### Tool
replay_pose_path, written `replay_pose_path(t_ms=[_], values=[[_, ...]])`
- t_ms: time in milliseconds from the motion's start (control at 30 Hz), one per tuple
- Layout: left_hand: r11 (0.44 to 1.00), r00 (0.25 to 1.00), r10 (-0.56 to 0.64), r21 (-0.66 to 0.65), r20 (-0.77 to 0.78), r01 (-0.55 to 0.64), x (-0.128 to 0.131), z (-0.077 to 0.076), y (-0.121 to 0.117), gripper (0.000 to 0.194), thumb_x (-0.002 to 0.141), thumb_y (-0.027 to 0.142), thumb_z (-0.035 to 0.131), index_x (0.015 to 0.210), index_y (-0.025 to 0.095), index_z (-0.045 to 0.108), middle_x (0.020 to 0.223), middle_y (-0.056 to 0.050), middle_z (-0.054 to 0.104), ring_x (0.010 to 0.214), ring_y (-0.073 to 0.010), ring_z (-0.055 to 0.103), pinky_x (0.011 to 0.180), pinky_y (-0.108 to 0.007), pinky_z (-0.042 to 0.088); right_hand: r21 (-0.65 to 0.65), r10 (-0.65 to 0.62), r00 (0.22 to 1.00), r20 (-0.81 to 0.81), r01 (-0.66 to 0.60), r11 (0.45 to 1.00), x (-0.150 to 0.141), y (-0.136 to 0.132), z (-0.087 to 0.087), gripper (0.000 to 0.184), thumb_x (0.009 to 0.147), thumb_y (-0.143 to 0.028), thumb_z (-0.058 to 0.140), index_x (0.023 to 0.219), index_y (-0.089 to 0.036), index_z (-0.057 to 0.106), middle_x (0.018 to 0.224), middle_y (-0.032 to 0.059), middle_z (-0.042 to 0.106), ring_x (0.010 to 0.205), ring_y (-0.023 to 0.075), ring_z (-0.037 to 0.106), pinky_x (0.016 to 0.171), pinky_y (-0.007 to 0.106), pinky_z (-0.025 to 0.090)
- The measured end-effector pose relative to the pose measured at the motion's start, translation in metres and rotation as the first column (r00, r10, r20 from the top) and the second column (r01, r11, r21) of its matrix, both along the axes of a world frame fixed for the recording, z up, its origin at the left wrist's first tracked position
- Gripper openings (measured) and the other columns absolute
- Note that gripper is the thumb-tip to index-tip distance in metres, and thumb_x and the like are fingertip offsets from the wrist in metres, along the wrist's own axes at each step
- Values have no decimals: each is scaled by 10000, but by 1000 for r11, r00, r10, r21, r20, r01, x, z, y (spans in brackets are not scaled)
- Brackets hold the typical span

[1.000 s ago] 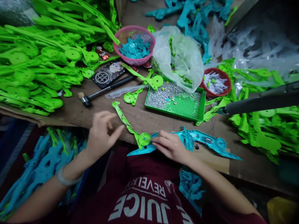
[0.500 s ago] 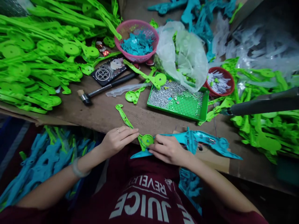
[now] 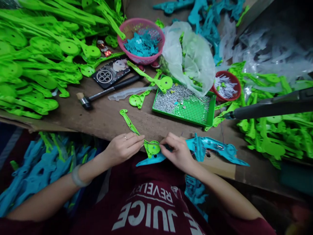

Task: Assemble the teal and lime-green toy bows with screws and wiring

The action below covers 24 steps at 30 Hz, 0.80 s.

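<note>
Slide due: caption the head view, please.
Left hand and right hand hold a thin strand over a lime-green plastic part.

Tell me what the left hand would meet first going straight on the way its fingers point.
The left hand would probably meet the round end of the green part first, then the right hand; depth is unclear.

Lime green colours the slim plastic arm with a round end (image 3: 151, 150), turquoise the long curved plastic shell (image 3: 228, 152), and dark grey the thin wire (image 3: 153, 143). The round plastic mesh basket (image 3: 144, 60) is pink, latticed with holes, its small flat plastic pieces (image 3: 141, 45) turquoise. A rectangular plastic tray (image 3: 194, 109), green, bears a grid of holes beneath silver metal bits (image 3: 165, 101). The round plastic bowl (image 3: 230, 98) is red, its narrow strips (image 3: 226, 88) white. White lettering (image 3: 148, 214) marks the maroon shirt (image 3: 100, 210), and the desk (image 3: 105, 120) is a dull brown.
</note>
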<state>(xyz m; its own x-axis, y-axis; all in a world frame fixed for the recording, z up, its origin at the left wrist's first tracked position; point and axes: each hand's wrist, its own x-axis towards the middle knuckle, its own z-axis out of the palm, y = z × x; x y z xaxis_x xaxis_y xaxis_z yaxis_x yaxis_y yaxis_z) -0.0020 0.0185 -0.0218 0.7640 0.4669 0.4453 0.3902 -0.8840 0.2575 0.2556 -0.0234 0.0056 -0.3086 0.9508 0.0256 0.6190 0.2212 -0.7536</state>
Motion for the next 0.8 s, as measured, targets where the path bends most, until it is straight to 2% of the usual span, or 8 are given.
replay_pose_path(t_ms=[133, 300, 367, 400, 467, 533, 700, 800], values=[[998, 995, 46, -42, -92, -50, 10, 12, 0, 61, 932, 176, 634, 950, 132, 672, 1009, -79, 729, 908, -217, 644, 766, -349, 538, 52, 85, 995, 51, -88, 995, 2, -3, -1, 135, 950, -164, 543, 861, -165, 645, 745, 0, 535, 675, 114, 532, 600, 241, 365], [983, 972, 105, -124, -209, -133, 21, 22, 4, 205, 969, 214, 579, 772, 163, 600, 785, -44, 604, 785, -209, 562, 691, -332, 479, 122, 209, 922, 325, -260, 958, 3, -4, 4, 240, 992, -182, 451, 844, -157, 638, 795, 35, 534, 650, 128, 489, 552, 275, 300], [984, 973, 84, -139, -217, -116, 23, 24, 5, 155, 974, 203, 562, 838, 161, 624, 818, -49, 608, 805, -217, 560, 703, -341, 472, 168, 265, 856, 444, -371, 913, 6, -3, 5, 283, 1011, -174, 397, 860, -158, 636, 823, 53, 553, 630, 138, 455, 537, 300, 256], [988, 978, 42, -138, -205, -72, 24, 24, 6, 120, 978, 181, 545, 913, 159, 644, 877, -59, 632, 851, -225, 572, 744, -354, 480, 183, 294, 821, 489, -426, 886, 8, -3, 5, 302, 1020, -170, 369, 889, -157, 641, 837, 60, 561, 624, 143, 442, 534, 309, 240], [990, 984, -68, -131, -166, 46, 25, 23, 6, 174, 984, 133, 508, 1076, 157, 653, 1033, -77, 667, 972, -238, 588, 853, -382, 490, 173, 344, 783, 519, -490, 854, 14, -2, 5, 317, 1035, -176, 335, 981, -154, 646, 864, 67, 572, 631, 149, 443, 533, 310, 237], [983, 980, -138, -141, -142, 118, 27, 22, 6, 227, 985, 110, 492, 1152, 140, 643, 1136, -94, 668, 1043, -241, 592, 910, -389, 494, 124, 366, 811, 456, -465, 877, 21, 1, 4, 291, 1047, -220, 354, 1034, -156, 637, 874, 61, 572, 655, 146, 472, 543, 291, 277], [979, 981, -120, -182, -151, 92, 30, 21, 7, 206, 973, 87, 502, 1098, 106, 665, 1092, -106, 675, 987, -238, 619, 851, -378, 537, -20, 278, 951, 136, -278, 960, 18, 2, 6, 189, 1036, -267, 454, 992, -164, 606, 874, 35, 572, 780, 138, 570, 664, 249, 421], [974, 983, -122, -205, -138, 92, 31, 22, 7, 194, 974, 84, 497, 1058, 107, 670, 1048, -100, 674, 941, -227, 627, 808, -363, 555, 5, 205, 972, 113, -207, 978, 0, -3, 11, 194, 1031, -243, 441, 970, -158, 605, 881, 46, 579, 780, 142, 568, 671, 254, 429]])
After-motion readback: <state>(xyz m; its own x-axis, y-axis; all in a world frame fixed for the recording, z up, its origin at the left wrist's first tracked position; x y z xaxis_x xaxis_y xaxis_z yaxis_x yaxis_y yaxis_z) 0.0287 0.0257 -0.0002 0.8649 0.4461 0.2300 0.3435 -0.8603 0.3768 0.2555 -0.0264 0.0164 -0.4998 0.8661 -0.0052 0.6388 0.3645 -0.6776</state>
